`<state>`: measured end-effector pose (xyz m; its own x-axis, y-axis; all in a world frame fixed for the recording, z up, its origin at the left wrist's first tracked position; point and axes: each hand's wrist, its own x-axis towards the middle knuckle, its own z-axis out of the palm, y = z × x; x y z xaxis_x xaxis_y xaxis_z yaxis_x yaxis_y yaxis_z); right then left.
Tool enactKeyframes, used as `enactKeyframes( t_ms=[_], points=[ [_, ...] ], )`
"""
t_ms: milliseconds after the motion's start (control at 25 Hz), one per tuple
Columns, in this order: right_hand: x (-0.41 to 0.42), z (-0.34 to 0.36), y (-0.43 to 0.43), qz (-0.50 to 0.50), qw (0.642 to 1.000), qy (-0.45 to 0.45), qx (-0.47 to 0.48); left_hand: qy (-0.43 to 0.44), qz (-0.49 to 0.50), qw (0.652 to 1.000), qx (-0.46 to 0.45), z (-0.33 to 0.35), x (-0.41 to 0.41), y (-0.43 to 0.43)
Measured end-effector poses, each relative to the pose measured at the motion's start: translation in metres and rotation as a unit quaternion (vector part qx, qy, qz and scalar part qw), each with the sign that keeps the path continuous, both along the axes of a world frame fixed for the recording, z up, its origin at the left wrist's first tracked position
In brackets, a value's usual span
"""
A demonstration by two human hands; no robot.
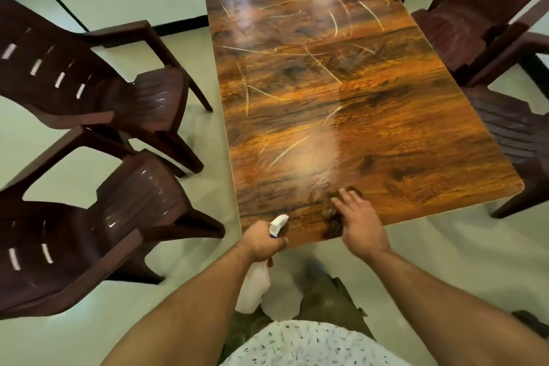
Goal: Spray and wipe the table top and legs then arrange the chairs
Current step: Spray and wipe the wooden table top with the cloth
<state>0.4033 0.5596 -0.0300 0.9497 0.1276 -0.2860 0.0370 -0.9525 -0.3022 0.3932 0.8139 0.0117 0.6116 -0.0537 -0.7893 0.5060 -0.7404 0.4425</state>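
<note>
So, wiping looks like the step in hand here. The cloth [331, 218] is pressed onto the near end of the surface [341, 83] under the right grip [361, 223], with the fingers laid fairly straight on top of it, not curled round. The bottle [255, 285] is held just off the near edge. The left grip [261, 239] is wrapped round its neck and the nozzle is poked up over the surface. A wet haze [320, 157] can be seen just beyond the cloth, and pale streaks are spread over the far half. Long overlapping strokes from near to far are probably best, with flat, even pressure so the spray gets lifted and not smeared. The edges shouldn't be skipped. The legs and the chairs [89, 235] look not yet dealt with.
</note>
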Motion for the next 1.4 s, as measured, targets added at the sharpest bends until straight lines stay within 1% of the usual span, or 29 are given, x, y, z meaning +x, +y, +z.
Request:
enactKeyframes(
  t_ms=[40, 80, 120, 160, 200, 280, 320, 360, 400, 480, 520, 560, 680, 720, 760, 800, 840, 920, 960, 1000, 1080, 1120, 1160, 1200, 1240, 1280, 1320, 1360, 1400],
  points=[
    [0.005, 0.000, 0.003, -0.111, 0.994, 0.005, -0.014, 0.002, 0.003, 1.000, -0.013, 0.001, 0.005, 0.007],
    [0.008, 0.002, 0.018, -0.219, 0.975, 0.016, -0.019, -0.003, -0.003, 1.000, -0.018, 0.001, 0.010, 0.015],
    [0.008, 0.003, 0.041, -0.280, 0.960, 0.024, -0.010, -0.016, -0.020, 1.000, -0.013, 0.000, 0.015, 0.025],
    [0.005, 0.004, 0.068, -0.281, 0.959, 0.026, 0.000, -0.031, -0.046, 0.998, -0.007, -0.002, 0.020, 0.034],
    [-0.004, 0.001, 0.092, -0.237, 0.971, 0.019, 0.011, -0.046, -0.074, 0.996, -0.003, -0.003, 0.025, 0.043],
    [-0.027, -0.003, 0.120, -0.090, 0.995, 0.023, 0.037, -0.054, -0.112, 0.992, -0.018, -0.006, 0.035, 0.062],
    [-0.034, -0.004, 0.120, -0.052, 0.997, 0.029, 0.044, -0.046, -0.125, 0.991, -0.031, -0.009, 0.039, 0.072],
    [-0.037, -0.007, 0.114, -0.055, 0.997, 0.032, 0.041, -0.039, -0.135, 0.989, -0.044, -0.011, 0.043, 0.080],
    [-0.036, -0.008, 0.110, -0.117, 0.992, 0.031, 0.028, -0.035, -0.149, 0.987, -0.055, -0.013, 0.047, 0.088],
    [-0.032, -0.006, 0.119, -0.315, 0.948, 0.040, -0.012, -0.038, -0.193, 0.979, -0.058, -0.021, 0.052, 0.104],
    [-0.029, -0.003, 0.138, -0.360, 0.931, 0.049, -0.025, -0.040, -0.210, 0.975, -0.054, -0.023, 0.054, 0.111],
    [-0.028, -0.002, 0.161, -0.343, 0.937, 0.051, -0.028, -0.037, -0.221, 0.973, -0.053, -0.024, 0.054, 0.115],
    [-0.044, 0.006, 0.214, -0.143, 0.988, 0.046, 0.043, -0.028, -0.253, 0.965, -0.060, -0.026, 0.055, 0.123],
    [-0.051, 0.009, 0.213, -0.102, 0.992, 0.054, 0.048, -0.028, -0.263, 0.963, -0.059, -0.025, 0.056, 0.125],
    [-0.052, 0.009, 0.203, -0.102, 0.993, 0.046, 0.046, -0.029, -0.268, 0.961, -0.058, -0.026, 0.060, 0.126],
    [-0.048, 0.006, 0.192, -0.147, 0.988, 0.035, 0.021, -0.026, -0.270, 0.961, -0.053, -0.025, 0.065, 0.126],
    [-0.040, 0.003, 0.182, -0.250, 0.968, 0.031, 0.006, -0.026, -0.271, 0.961, -0.050, -0.024, 0.069, 0.127],
    [-0.011, 0.003, 0.173, -0.454, 0.890, 0.039, -0.012, -0.040, -0.271, 0.961, -0.044, -0.018, 0.080, 0.126],
    [0.005, 0.005, 0.181, -0.480, 0.876, 0.052, -0.006, -0.043, -0.268, 0.961, -0.047, -0.015, 0.084, 0.125],
    [0.018, 0.008, 0.194, -0.432, 0.900, 0.060, 0.004, -0.042, -0.267, 0.962, -0.048, -0.012, 0.088, 0.124],
    [0.011, 0.005, 0.223, -0.199, 0.978, 0.051, 0.030, -0.046, -0.266, 0.962, -0.037, -0.009, 0.095, 0.123],
    [-0.005, 0.009, 0.229, -0.093, 0.993, 0.054, 0.058, -0.050, -0.266, 0.962, -0.026, -0.007, 0.099, 0.121],
    [-0.022, 0.012, 0.223, -0.026, 0.995, 0.057, 0.078, -0.051, -0.263, 0.963, -0.013, -0.007, 0.102, 0.121],
    [-0.035, 0.009, 0.207, 0.003, 0.994, 0.049, 0.095, -0.049, -0.258, 0.965, -0.003, -0.007, 0.104, 0.122],
    [-0.040, 0.003, 0.191, -0.009, 0.996, 0.029, 0.087, -0.046, -0.249, 0.967, 0.002, -0.006, 0.106, 0.124],
    [-0.041, -0.003, 0.180, -0.072, 0.995, 0.021, 0.059, -0.040, -0.244, 0.969, 0.005, -0.006, 0.106, 0.126],
    [-0.037, -0.003, 0.176, -0.180, 0.983, 0.017, 0.033, -0.037, -0.243, 0.969, 0.009, -0.006, 0.107, 0.127],
    [-0.029, -0.003, 0.179, -0.285, 0.958, 0.012, 0.009, -0.035, -0.242, 0.970, 0.010, -0.004, 0.106, 0.128],
    [-0.018, -0.001, 0.190, -0.347, 0.938, 0.010, 0.003, -0.035, -0.243, 0.969, 0.013, -0.005, 0.106, 0.129]
  ],
)
